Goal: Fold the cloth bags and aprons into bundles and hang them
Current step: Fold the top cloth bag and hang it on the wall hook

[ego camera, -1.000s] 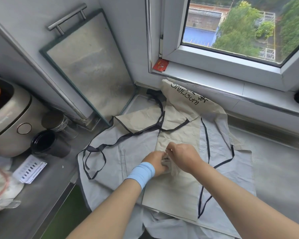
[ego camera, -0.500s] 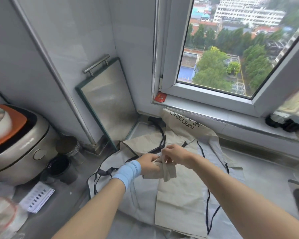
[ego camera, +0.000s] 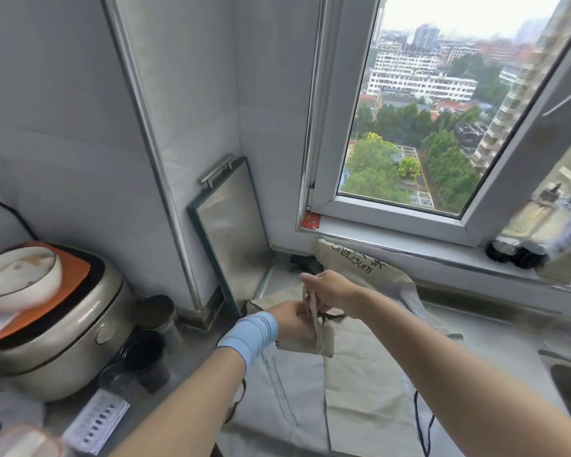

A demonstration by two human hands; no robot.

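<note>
Bundle [ego camera: 325, 343] now lifted off aprons [ego camera: 360, 390] near back edge of counter [ego camera: 495, 341] | left hand [ego camera: 290, 319] grips it | right hand [ego camera: 333, 288] pinches its strap [ego camera: 313, 311], drawn upward | likely tying off, hanging next

Both arms in frame, bare forearms. Left forearm enters from the bottom edge, left of centre, angled up and right; pale blue wristband [ego camera: 249, 334] on the wrist. Right forearm enters from the lower right corner, angled up and left. Hands meet at frame centre. Left hand [ego camera: 289, 319] lower, fingers curled round a folded cloth bundle [ego camera: 325, 341]. Right hand [ego camera: 335, 288] just above it, fingers bent, pinching the strap [ego camera: 313, 311].
</note>
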